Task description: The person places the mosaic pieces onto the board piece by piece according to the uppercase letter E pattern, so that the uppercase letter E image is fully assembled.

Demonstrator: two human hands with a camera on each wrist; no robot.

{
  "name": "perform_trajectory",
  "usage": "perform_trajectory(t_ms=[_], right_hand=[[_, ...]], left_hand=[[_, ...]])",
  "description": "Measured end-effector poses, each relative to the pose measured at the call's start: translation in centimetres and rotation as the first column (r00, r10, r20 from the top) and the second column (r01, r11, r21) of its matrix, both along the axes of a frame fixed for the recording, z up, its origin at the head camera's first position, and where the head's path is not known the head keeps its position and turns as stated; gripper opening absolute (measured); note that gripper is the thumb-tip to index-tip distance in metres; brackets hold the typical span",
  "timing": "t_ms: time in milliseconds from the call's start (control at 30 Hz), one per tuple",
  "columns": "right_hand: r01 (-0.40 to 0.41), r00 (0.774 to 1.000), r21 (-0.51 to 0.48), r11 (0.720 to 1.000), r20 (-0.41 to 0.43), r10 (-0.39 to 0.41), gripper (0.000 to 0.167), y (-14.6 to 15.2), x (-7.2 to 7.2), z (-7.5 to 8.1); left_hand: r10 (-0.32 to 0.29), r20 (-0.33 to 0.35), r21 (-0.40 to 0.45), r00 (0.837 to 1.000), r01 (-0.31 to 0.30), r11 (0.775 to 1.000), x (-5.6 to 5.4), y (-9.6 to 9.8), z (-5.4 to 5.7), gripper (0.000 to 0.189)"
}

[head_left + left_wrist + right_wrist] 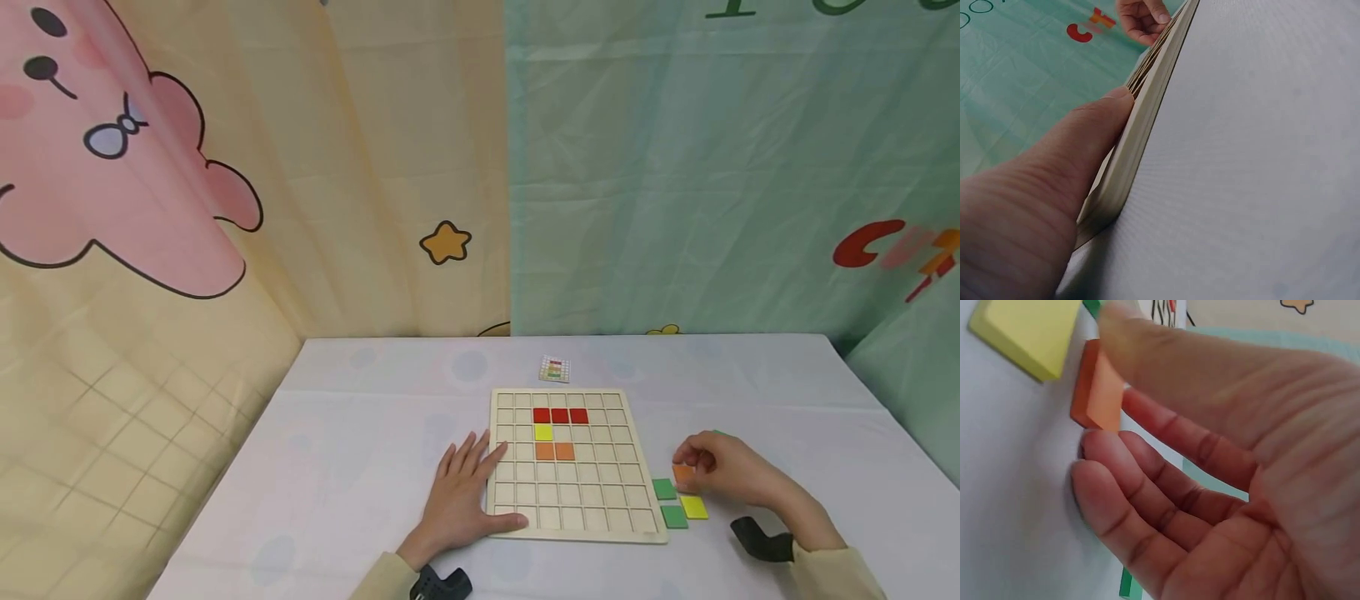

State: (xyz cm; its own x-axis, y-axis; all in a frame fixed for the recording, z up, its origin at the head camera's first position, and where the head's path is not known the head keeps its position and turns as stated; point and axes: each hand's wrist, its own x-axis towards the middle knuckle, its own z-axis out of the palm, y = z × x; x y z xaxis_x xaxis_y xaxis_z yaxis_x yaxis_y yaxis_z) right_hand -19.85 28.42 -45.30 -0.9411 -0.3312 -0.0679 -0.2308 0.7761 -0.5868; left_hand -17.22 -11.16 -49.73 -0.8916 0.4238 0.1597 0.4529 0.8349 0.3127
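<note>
A wooden grid board point(600, 492) lies on the white table. Three red tiles point(560, 416) form a row in it, with one yellow tile point(543, 432) and two orange tiles point(555, 452) below. My left hand point(463, 504) rests spread at the board's left edge; its thumb point(1094, 125) lies on the near left corner. To the right of the board, my right hand point(738, 475) pinches another orange tile point(1105, 394) between thumb and fingers, tilted in the right wrist view. Part of that tile is hidden behind the thumb.
Beside the board's right edge lie two green tiles point(664, 489) and a loose yellow tile point(693, 507). Another green piece point(720, 432) peeks out behind my right hand. A small printed card point(555, 369) with a coloured grid lies beyond the board. Curtains point(405, 167) hang behind the table.
</note>
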Motion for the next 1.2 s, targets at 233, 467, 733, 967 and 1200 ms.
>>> perform_trajectory(t_ms=[233, 467, 733, 967, 1200], right_hand=[[0.013, 1.000, 0.008, 1.000, -0.023, -0.013, 0.021, -0.1, 0.1, -0.2], [0.044, 0.997, -0.009, 0.999, -0.063, -0.044, 0.023, -0.6, -0.1, -0.2], [0.075, 0.985, -0.042, 0.996, -0.150, -0.080, 0.020, -0.7, -0.2, -0.5], [0.109, 0.954, -0.113, 0.988, -0.267, -0.136, 0.016, -1.7, -0.2, -0.3], [0.044, 0.962, -0.217, 0.975, -0.256, -0.100, 0.012, -4.6, -0.1, 0.1]], left_hand=[[0.000, 0.007, 0.003, 1.000, 0.000, 1.000, 0.0, 0.0, 0.0, 0.100], [0.005, 0.013, -0.002, 1.000, -0.005, 1.000, 0.0, 0.0, 0.0, 0.100], [0.004, 0.016, 0.002, 1.000, -0.004, 1.000, 0.1, 0.1, 0.1, 0.099], [0.006, 0.013, -0.002, 1.000, -0.006, 1.000, 0.1, 0.0, 0.0, 0.100], [0.002, 0.011, 0.003, 1.000, -0.002, 1.000, 0.0, 0.1, -0.1, 0.100]])
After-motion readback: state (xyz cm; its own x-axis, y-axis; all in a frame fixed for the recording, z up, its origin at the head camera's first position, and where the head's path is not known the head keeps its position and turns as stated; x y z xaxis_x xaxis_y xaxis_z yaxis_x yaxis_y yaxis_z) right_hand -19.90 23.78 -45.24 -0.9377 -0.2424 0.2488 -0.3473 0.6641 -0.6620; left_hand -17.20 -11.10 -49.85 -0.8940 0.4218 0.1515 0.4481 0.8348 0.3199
